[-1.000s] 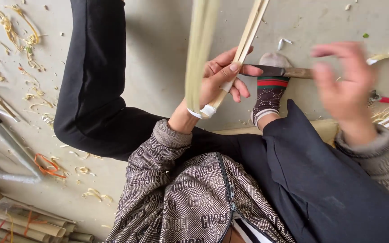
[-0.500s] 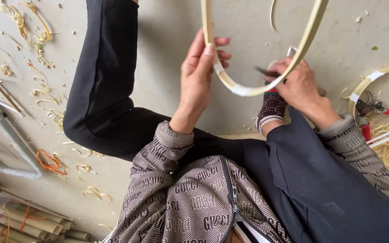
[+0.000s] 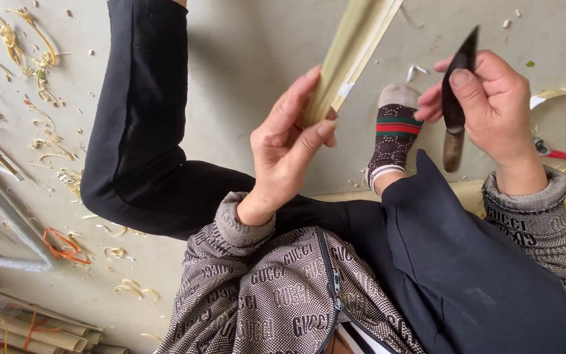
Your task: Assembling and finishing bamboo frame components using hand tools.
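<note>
Head view, left hand [image 3: 286,147] pinching the lower end of pale bamboo strips [image 3: 348,56] between thumb and fingers, strips rising toward the top edge, right hand [image 3: 492,108] closed around a dark knife [image 3: 454,105], blade upward, just right of the strips, above a patterned sock [image 3: 391,134].

Your left hand [image 3: 289,147] is raised mid-frame, palm turned toward you, fingers [image 3: 302,105] and thumb pinched shut around a flat strip. Your right hand [image 3: 489,105] is up at the right, back toward you, fingers curled closed around a handle, thumb pressed along it. Both wrists show patterned cuffs, forearms angled upward.
</note>
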